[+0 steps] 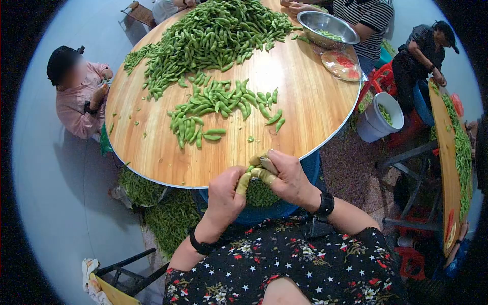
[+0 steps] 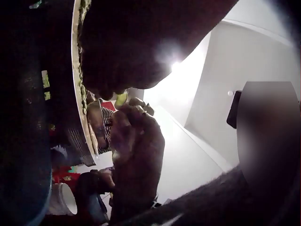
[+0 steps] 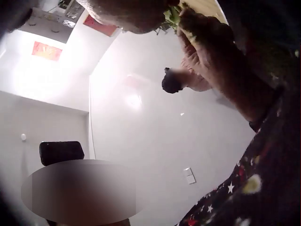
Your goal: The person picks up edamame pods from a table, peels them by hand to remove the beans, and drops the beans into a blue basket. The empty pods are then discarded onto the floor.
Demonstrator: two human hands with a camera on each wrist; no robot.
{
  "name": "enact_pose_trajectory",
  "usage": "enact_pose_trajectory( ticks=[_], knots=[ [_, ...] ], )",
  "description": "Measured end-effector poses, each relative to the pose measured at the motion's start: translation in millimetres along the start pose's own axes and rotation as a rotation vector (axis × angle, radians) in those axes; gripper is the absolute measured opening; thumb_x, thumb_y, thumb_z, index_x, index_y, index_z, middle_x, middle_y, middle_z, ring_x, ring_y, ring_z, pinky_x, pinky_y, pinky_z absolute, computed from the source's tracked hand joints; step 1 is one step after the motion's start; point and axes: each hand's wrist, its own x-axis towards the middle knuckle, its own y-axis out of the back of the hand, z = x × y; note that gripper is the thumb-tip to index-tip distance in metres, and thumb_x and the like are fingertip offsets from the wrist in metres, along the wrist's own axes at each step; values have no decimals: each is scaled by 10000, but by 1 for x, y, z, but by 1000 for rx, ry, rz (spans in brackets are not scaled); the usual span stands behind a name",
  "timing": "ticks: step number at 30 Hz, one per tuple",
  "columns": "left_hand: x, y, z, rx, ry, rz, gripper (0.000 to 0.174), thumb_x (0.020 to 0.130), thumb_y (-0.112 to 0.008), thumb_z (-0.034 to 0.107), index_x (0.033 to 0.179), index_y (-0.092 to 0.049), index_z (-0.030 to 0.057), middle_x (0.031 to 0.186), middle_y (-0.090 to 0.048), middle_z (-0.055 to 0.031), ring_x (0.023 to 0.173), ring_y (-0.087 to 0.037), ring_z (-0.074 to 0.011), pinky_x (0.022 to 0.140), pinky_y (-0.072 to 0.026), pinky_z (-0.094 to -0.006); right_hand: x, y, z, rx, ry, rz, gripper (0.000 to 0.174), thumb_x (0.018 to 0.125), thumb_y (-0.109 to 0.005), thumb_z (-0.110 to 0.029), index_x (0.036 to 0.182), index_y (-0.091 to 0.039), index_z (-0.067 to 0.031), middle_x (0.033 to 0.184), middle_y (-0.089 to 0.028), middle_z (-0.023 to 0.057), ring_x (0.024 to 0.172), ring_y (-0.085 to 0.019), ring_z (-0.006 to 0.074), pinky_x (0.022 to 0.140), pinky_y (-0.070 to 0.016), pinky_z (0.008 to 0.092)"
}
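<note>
In the head view, my left hand (image 1: 227,193) and right hand (image 1: 288,178) meet just past the table's near edge. Between their thumbs and fingers they pinch a green edamame pod (image 1: 249,169), mostly covered by the fingertips. Yellowish coverings wrap some of the thumbs and fingers. Directly below the hands is a blue tub (image 1: 311,170) holding small green beans (image 1: 262,195). Beyond them on the round wooden table (image 1: 300,114) lie a loose group of pods (image 1: 218,99) and a large heap of pods (image 1: 218,38). Both wrist views are dark; a bit of green pod (image 3: 173,18) shows between the hands.
A steel bowl (image 1: 328,29) and a clear bag with red print (image 1: 341,65) sit at the table's right. On the floor stand a white bucket (image 1: 373,122) and, at left, piled pods (image 1: 170,223). Other people sit around, one in pink (image 1: 79,109) at left.
</note>
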Motion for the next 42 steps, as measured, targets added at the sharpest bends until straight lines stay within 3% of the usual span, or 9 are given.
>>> enact_pose_trajectory(
  ticks=[3, 5, 8, 10, 12, 17, 19, 29, 42],
  knots=[
    [-2, 1, 3, 33, -142, -15, 159, 791, -595, 4, 950, -591, 3, 780, -595, -190, 717, -597, -382, 614, -482, -388, 0, 3, 0, 145, -98, -68, 143, 863, -635, -117, 956, -602, -13, 682, -537, 29, 613, -534, 109, 531, -417, 292],
    [-4, 8, 4, -5, -110, -93, 154, 800, -601, 26, 954, -595, 18, 781, -596, -183, 720, -602, -371, 615, -484, -388, 2, 13, -4, 621, -575, -313, 145, 876, -634, -158, 911, -574, -30, 656, -528, 29, 579, -498, 108, 512, -396, 266],
    [-16, 38, 6, 42, -28, -289, 159, 813, -617, 84, 968, -608, 52, 781, -602, -165, 728, -613, -348, 618, -488, -392, -3, 12, -4, 668, -522, -436, 145, 909, -606, -195, 891, -580, -53, 661, -490, -34, 603, -455, 28, 492, -362, 217],
    [-27, 80, 6, 323, 68, -584, 188, 826, -637, 190, 988, -629, 96, 775, -621, -135, 733, -626, -316, 630, -495, -406, -7, 19, 5, 567, -440, -480, 170, 911, -587, -201, 887, -566, -34, 642, -527, 32, 561, -520, 133, 507, -408, 282],
    [-25, 107, 10, 680, 237, -644, 187, 829, -624, 187, 986, -631, 86, 800, -623, -134, 752, -624, -315, 648, -493, -411, -8, 25, 14, 33, 99, -547, 197, 901, -592, -175, 1017, -570, -18, 709, -587, 98, 627, -583, 245, 586, -463, 319],
    [34, 76, -29, 580, -42, -158, 220, 812, -631, 138, 1017, -615, 59, 960, -618, -159, 885, -596, -357, 716, -485, -420, -2, 26, -6, -71, -201, -552, 239, 906, -562, -180, 1068, -576, -5, 820, -608, 142, 811, -613, 315, 727, -480, 369],
    [66, 60, -47, 577, -129, -46, 201, 802, -622, 108, 989, -614, 34, 942, -605, -165, 914, -579, -362, 736, -476, -422, 2, 24, -7, 60, -131, -295, 243, 935, -494, -199, 1039, -573, 6, 850, -618, 177, 780, -604, 364, 704, -479, 402],
    [64, 42, -28, 374, -155, -142, 203, 801, -560, 46, 995, -612, 16, 944, -580, -185, 938, -552, -377, 804, -462, -409, 9, 23, -10, 257, -370, -248, 325, 969, -436, -202, 1204, -518, 7, 755, -613, 73, 640, -585, 148, 604, -474, 307],
    [37, 33, 5, 339, -175, -314, 183, 773, -571, 15, 955, -551, 2, 844, -512, -152, 821, -555, -352, 688, -467, -427, 11, 23, -2, 19, -103, -337, 181, 896, -486, -162, 984, -483, -4, 721, -558, 199, 714, -595, 365, 624, -457, 435]
  ],
)
